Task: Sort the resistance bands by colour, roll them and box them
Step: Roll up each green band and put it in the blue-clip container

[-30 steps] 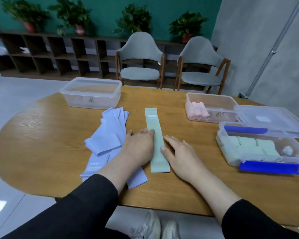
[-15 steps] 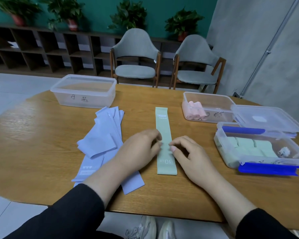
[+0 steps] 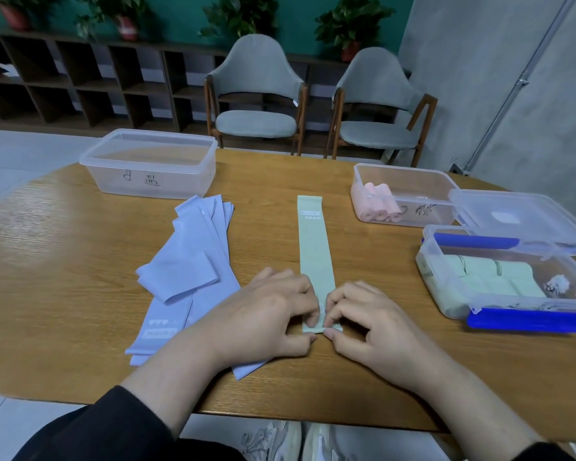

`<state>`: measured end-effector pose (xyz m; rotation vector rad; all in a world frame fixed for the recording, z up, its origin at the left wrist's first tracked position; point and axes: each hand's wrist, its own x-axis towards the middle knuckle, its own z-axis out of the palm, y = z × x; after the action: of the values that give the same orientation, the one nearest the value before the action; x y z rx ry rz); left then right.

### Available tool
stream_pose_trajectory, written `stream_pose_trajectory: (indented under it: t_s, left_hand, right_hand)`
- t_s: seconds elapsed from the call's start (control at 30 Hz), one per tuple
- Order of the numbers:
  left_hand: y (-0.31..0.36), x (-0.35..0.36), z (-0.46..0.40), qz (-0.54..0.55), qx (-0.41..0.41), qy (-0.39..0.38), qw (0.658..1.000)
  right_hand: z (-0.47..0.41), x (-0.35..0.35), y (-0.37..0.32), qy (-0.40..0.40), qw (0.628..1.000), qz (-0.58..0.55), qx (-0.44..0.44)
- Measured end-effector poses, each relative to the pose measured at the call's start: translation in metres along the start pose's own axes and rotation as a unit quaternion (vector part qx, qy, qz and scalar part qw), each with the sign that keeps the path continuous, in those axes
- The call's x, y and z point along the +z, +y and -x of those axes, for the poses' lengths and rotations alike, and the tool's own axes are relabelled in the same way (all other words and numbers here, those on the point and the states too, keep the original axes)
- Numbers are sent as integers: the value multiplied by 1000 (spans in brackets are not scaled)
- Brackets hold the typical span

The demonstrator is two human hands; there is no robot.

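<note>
Both hands have slid down the green band (image 3: pixel 315 247) since a moment ago, from its middle to its near end. Left hand (image 3: pixel 266 319) and right hand (image 3: pixel 369 322) now meet there, fingers curled, each grip pinching the band's near edge between thumb and fingertips. That end is partly hidden under the fingers, and whether a fold has started cannot be told. From the grip the rest of the band lies flat on the wooden table (image 3: pixel 64 267), stretching straight away from the person. A loose heap of lilac bands (image 3: pixel 193 261) lies just left of the left hand, partly under its wrist. Beyond the heap stands a clear box (image 3: pixel 150 164). On the right, one clear box holds pink rolls (image 3: pixel 378 202), and a nearer box with blue clips (image 3: pixel 526 321) holds green rolls (image 3: pixel 492 277), with a lid (image 3: pixel 516 216) leaning across both
</note>
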<state>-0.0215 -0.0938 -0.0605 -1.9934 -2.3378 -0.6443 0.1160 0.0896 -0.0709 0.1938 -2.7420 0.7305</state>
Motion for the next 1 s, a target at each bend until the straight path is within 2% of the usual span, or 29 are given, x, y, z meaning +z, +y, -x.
stream_pose_trajectory:
  t_s: [0.43, 0.73, 1.0]
  left_hand:
    - [-5, 3, 0, 33, -25, 22, 999]
    - [-5, 5, 0, -11, -37, 26, 999]
    - [-5, 3, 1, 7, -40, 33, 999]
  right_hand:
    - [-1, 3, 3, 19, 999, 25, -7]
    - [1, 4, 6, 49, 998, 31, -15]
    - [-1, 4, 6, 47, 999, 26, -1]
